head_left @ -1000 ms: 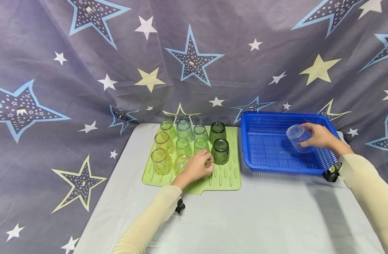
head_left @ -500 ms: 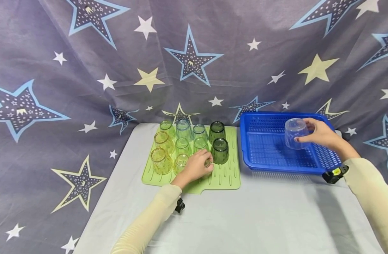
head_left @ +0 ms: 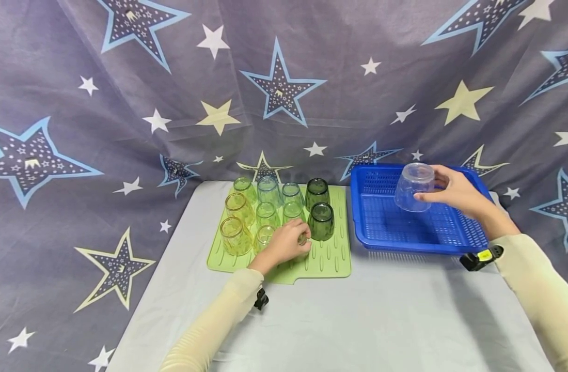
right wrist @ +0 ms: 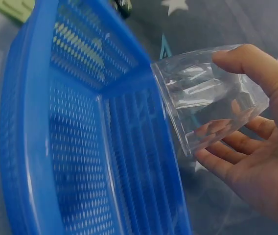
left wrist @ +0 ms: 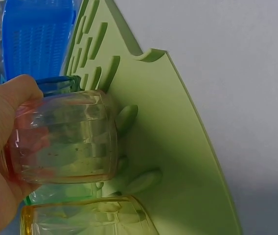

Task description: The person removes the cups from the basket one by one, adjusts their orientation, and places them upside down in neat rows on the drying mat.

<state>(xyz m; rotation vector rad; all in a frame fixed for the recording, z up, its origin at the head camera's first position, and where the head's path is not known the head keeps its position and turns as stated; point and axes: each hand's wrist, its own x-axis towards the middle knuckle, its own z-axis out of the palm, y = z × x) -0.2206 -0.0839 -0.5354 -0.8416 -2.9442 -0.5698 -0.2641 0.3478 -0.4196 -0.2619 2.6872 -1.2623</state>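
Observation:
My right hand [head_left: 458, 194] grips a clear drinking glass [head_left: 411, 188], its base upward, above the blue basket [head_left: 405, 247]. In the right wrist view, thumb and fingers wrap the sides of that glass. On the green drying mat [head_left: 338, 261], my left hand [head_left: 286, 243] holds a clear glass with a pinkish tint [left wrist: 65, 137], which stands at the mat's front; the head view mostly hides it. Around the left hand several glasses stand base-up: yellow glasses [head_left: 236, 238], green glasses [head_left: 267, 214], blue glasses [head_left: 268, 190] and dark glasses [head_left: 321, 222].
A white-covered table [head_left: 381, 320] carries both mat and basket. Behind it hangs a grey curtain [head_left: 349, 103] with stars. The basket has raised, perforated walls and stands right of the mat.
My right hand has lifted the clear glass from low in the basket and carried it up and left, turning it from tilted to nearly upright, base up. My left hand has barely moved.

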